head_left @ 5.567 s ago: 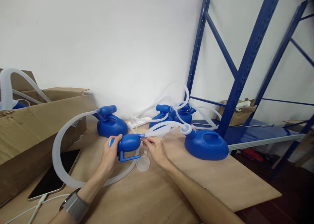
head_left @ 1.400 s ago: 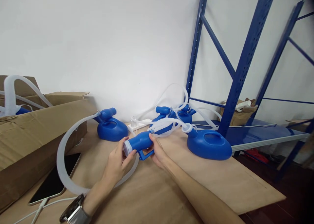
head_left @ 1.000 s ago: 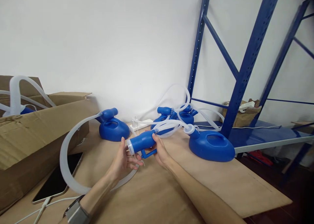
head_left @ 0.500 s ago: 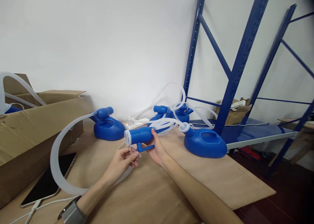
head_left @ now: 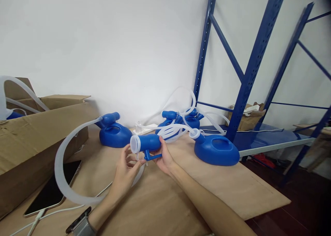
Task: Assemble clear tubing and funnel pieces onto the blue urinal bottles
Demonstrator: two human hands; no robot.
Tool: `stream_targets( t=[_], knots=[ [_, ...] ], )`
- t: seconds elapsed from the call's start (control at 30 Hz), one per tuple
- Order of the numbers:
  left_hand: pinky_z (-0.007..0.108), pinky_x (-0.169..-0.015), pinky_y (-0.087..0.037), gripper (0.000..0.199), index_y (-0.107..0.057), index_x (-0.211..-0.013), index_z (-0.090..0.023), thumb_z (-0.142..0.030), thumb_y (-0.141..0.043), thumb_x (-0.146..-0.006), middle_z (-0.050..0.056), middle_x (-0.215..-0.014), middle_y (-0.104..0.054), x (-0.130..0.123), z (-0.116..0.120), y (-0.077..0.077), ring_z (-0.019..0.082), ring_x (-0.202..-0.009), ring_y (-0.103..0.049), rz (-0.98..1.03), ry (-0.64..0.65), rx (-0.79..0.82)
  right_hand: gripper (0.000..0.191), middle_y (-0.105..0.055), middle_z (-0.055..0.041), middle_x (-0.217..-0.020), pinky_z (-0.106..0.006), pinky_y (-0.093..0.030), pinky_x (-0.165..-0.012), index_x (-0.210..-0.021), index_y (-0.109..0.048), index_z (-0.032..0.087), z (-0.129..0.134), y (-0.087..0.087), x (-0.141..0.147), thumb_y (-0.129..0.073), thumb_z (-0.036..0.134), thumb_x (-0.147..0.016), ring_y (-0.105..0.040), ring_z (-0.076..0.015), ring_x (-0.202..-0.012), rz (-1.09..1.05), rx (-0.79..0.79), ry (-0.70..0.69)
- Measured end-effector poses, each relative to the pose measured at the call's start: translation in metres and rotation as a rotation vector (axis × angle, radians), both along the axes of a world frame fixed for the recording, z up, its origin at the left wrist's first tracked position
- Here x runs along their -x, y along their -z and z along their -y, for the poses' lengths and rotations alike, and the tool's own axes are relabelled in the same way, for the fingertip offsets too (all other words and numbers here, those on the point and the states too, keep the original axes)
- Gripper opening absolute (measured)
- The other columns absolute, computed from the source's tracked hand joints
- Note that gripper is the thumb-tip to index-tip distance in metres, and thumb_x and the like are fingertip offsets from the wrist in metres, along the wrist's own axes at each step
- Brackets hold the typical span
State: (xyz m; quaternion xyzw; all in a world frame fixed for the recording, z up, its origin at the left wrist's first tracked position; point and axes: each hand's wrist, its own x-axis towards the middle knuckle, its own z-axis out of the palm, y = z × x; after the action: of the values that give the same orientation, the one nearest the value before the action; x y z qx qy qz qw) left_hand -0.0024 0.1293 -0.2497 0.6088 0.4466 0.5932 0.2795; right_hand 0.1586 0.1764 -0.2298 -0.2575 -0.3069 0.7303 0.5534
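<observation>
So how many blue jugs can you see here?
4. One jug beside the big box, a second and third together at the back, a fourth at the right. Something blue shows in the box; more may be hidden there.

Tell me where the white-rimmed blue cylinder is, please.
Below the head view's centre, the blue cylinder is in the right hand, left of the rightmost jug.

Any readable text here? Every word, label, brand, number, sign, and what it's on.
No readable text anywhere.
Blue plastic cylinder with handle, held in right hand: no lettering visible.
Rightmost blue plastic jug with oval grip hole: none visible.
Black flat tablet with dark screen: none visible.
Brown cardboard box, left: any marks too small or blurred to read.
</observation>
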Motion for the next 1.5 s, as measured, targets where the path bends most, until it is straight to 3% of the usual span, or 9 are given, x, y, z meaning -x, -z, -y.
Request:
stream_targets(
  t=[0.17,0.37,0.57,0.7,0.87,0.97,1.1,1.33,1.5],
  knots=[
    [0.039,-0.090,-0.060,0.075,-0.025,-0.157,-0.034,-0.041,-0.062,-0.092,0.014,-0.157,-0.038,0.004,-0.003,0.009,0.030,-0.132,-0.056,-0.202,-0.038,-0.223,0.055,-0.074,-0.0102,-0.092,-0.031,-0.060,-0.059,-0.119,-0.064,0.016,0.000,0.004,0.002,-0.057,0.063,-0.091,-0.072,-0.0236,-0.079,-0.002,0.003,-0.037],
    [0.045,-0.103,-0.054,0.070,-0.024,-0.157,-0.034,-0.034,-0.059,-0.096,0.014,-0.168,-0.018,0.008,-0.001,0.002,0.033,-0.148,-0.037,-0.339,-0.054,-0.418,0.055,-0.074,-0.0103,-0.094,-0.032,-0.061,-0.058,-0.123,-0.059,0.014,-0.005,0.003,-0.003,-0.055,0.061,-0.094,-0.073,-0.0220,-0.074,-0.031,0.027,-0.161],
    [0.046,-0.095,-0.057,0.059,-0.040,-0.146,-0.030,-0.036,-0.064,-0.093,0.015,-0.144,-0.040,0.015,0.000,-0.003,0.031,-0.123,-0.059,-0.489,-0.191,-0.542,0.057,-0.075,-0.0088,-0.090,-0.029,-0.059,-0.055,-0.122,-0.061,0.015,-0.003,0.002,-0.006,-0.056,0.063,-0.093,-0.072,-0.0197,-0.064,0.040,0.004,-0.229],
    [0.042,-0.089,-0.058,0.045,-0.049,-0.136,-0.029,-0.033,-0.062,-0.093,0.012,-0.133,-0.038,0.020,-0.001,-0.005,0.025,-0.107,-0.064,-0.561,-0.233,-0.617,0.075,-0.074,-0.0103,-0.075,-0.033,-0.058,-0.052,-0.098,-0.070,0.014,0.001,0.001,-0.007,-0.041,0.083,-0.087,-0.072,-0.0232,-0.062,0.364,-0.023,-0.310],
    [0.041,-0.083,-0.059,0.034,-0.053,-0.122,-0.026,-0.033,-0.066,-0.091,0.010,-0.128,-0.040,0.024,-0.006,-0.009,0.023,-0.101,-0.063,-0.497,-0.342,-0.738,0.067,-0.061,-0.0041,-0.056,-0.027,-0.049,-0.048,-0.060,-0.057,0.018,-0.001,0.003,-0.015,-0.052,0.082,-0.082,-0.058,-0.0158,-0.048,0.915,-0.469,0.193],
    [0.042,-0.082,-0.059,0.036,-0.052,-0.121,-0.026,-0.035,-0.068,-0.090,0.011,-0.126,-0.042,0.024,-0.009,-0.010,0.028,-0.112,-0.060,-0.465,-0.389,-0.718,0.053,-0.065,-0.0036,-0.068,-0.027,-0.051,-0.060,-0.071,-0.058,0.019,0.004,0.000,-0.019,-0.054,0.069,-0.088,-0.064,-0.0182,-0.064,0.948,-0.776,0.372],
    [0.043,-0.084,-0.059,0.037,-0.052,-0.124,-0.025,-0.038,-0.066,-0.092,0.013,-0.129,-0.042,0.023,-0.009,-0.008,0.031,-0.119,-0.057,-0.457,-0.407,-0.642,0.042,-0.073,-0.0059,-0.088,-0.032,-0.054,-0.073,-0.097,-0.061,0.021,0.021,-0.002,-0.015,-0.066,0.060,-0.083,-0.071,-0.0227,-0.081,1.069,-1.055,0.398],
    [0.056,-0.106,-0.048,0.057,-0.035,-0.151,-0.027,-0.037,-0.054,-0.097,0.017,-0.149,-0.033,0.025,-0.006,-0.004,0.036,-0.138,-0.044,-0.527,-0.276,-0.490,0.070,-0.070,-0.0024,-0.090,-0.032,-0.054,-0.074,-0.135,-0.049,0.023,0.025,0.002,-0.005,-0.074,0.057,-0.080,-0.068,-0.0199,-0.079,1.115,-1.071,0.258],
    [0.042,-0.094,-0.058,0.070,-0.023,-0.158,-0.032,-0.036,-0.057,-0.096,0.015,-0.153,-0.032,0.028,-0.007,-0.005,0.033,-0.137,-0.046,-0.560,-0.100,-0.463,0.074,-0.056,0.0025,-0.080,-0.025,-0.049,-0.061,-0.142,-0.043,0.021,0.014,-0.001,-0.019,-0.073,0.053,-0.082,-0.058,-0.0152,-0.069,1.023,-1.058,0.212]
  ],
)
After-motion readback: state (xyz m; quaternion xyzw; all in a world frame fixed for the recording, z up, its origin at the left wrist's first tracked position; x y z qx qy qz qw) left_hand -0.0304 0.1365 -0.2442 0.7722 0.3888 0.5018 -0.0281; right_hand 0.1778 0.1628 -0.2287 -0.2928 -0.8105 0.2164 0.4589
